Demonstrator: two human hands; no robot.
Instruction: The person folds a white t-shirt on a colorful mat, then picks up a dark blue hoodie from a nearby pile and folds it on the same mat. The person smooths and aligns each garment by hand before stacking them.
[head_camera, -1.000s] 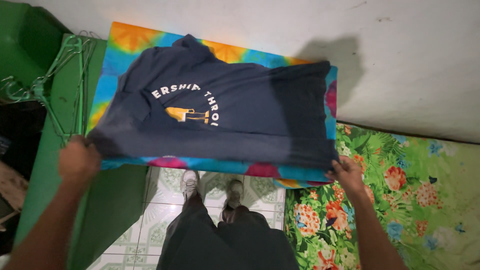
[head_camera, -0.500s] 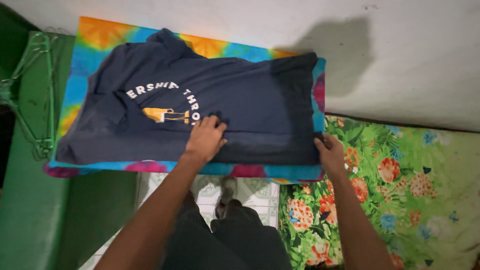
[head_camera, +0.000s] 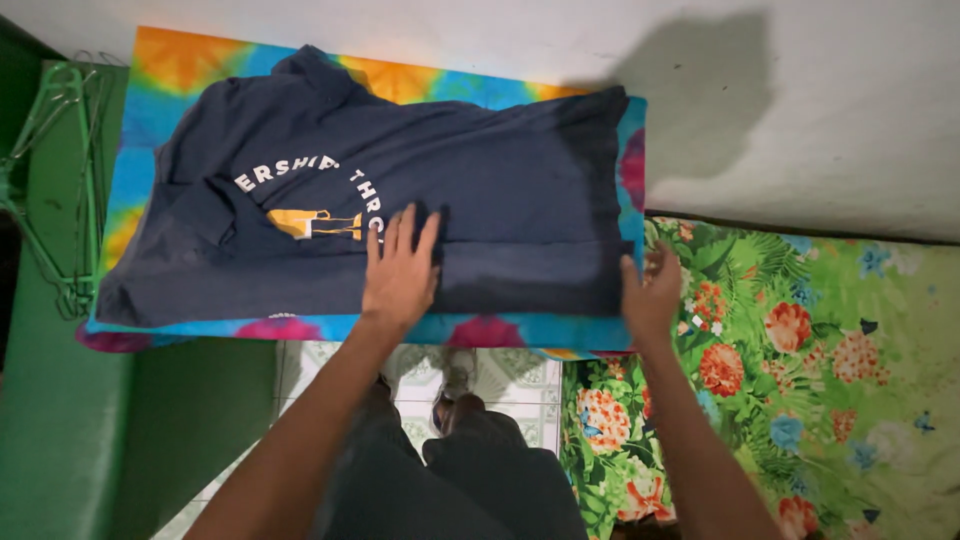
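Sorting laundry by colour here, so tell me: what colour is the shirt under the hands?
Dark navy blue shirt, seen in the head view.

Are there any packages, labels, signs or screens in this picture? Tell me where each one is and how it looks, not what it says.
No packages, signs or screens.
Printed design: on the dark blue shirt, beside the left hand; white arched lettering over a yellow and white figure.
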